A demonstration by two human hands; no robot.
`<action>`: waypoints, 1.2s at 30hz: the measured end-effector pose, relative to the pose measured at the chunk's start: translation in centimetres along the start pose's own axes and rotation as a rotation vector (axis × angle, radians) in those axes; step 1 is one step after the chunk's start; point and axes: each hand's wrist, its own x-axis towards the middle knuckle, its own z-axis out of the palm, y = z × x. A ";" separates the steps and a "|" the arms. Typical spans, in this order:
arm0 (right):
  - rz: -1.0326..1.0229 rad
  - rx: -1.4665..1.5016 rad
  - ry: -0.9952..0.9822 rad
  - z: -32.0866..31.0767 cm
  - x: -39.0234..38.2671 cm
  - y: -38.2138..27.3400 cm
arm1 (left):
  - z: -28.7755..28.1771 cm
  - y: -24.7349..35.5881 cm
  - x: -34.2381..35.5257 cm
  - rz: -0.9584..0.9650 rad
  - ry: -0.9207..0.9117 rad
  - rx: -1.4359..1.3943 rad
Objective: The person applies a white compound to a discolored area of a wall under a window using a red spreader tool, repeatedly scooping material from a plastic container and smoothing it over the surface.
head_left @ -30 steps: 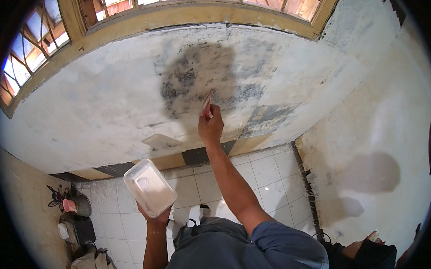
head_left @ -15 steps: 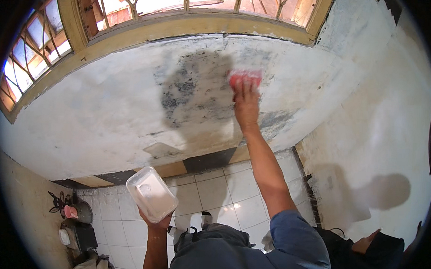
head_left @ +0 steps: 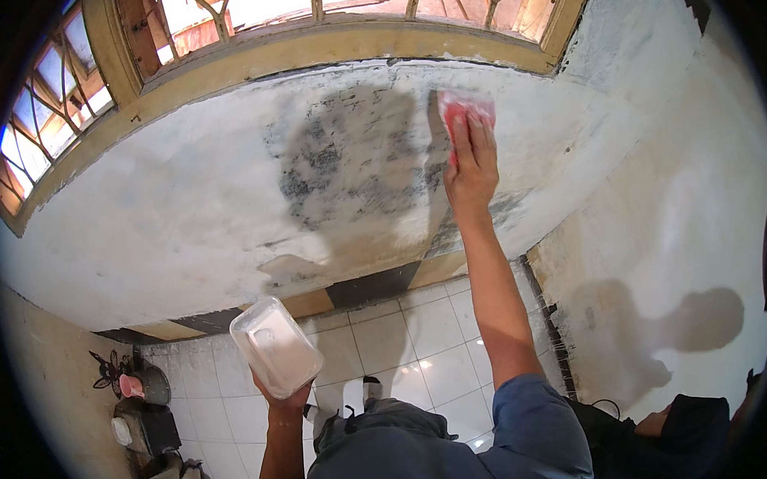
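Observation:
Up on the patchy wall (head_left: 191, 190), my right hand (head_left: 473, 171) grips a red spreader (head_left: 457, 114) with whitish paste smeared over it. Its flat edge lies against the plaster below the window, with the fingers pressed on its back. Beside it the wall shows white coating over dark grey patches (head_left: 318, 165). Lower down, my left hand (head_left: 283, 394) supports a clear rectangular plastic tub (head_left: 300, 377) from beneath, tilted, with white paste (head_left: 272, 335) inside. Most of the left fingers are hidden under the tub.
A yellow-brown window frame (head_left: 348, 42) with metal bars borders the wall above. White floor tiles (head_left: 380, 336) lie below a dark and tan skirting (head_left: 369, 285). At the lower left are a pink cup (head_left: 131, 386) and a dark box (head_left: 159, 430). A person in dark clothing (head_left: 689, 440) is at the lower right.
My right hand has moved the spreader rightward and slightly up along the wall, leaving whiter coating over dark spots. The tub in my left hand has barely shifted.

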 end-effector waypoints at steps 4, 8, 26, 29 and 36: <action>-0.178 -0.132 -0.291 4.8 -6.2 3.5 | 0.1 -0.6 0.2 -0.090 -0.128 -0.121; -0.138 -0.080 -0.481 3.6 -17.6 3.0 | -0.8 -1.1 0.7 0.242 -0.031 0.413; -0.008 -0.114 -0.402 5.3 -18.3 4.8 | 1.5 -1.1 0.6 0.007 -0.084 -0.040; 0.122 0.035 -0.572 2.5 -22.2 2.1 | 0.1 -0.1 0.2 -0.030 -0.094 -0.054; 0.562 0.024 0.020 -0.8 -10.3 8.2 | -0.5 0.2 0.1 -0.119 -0.049 -0.161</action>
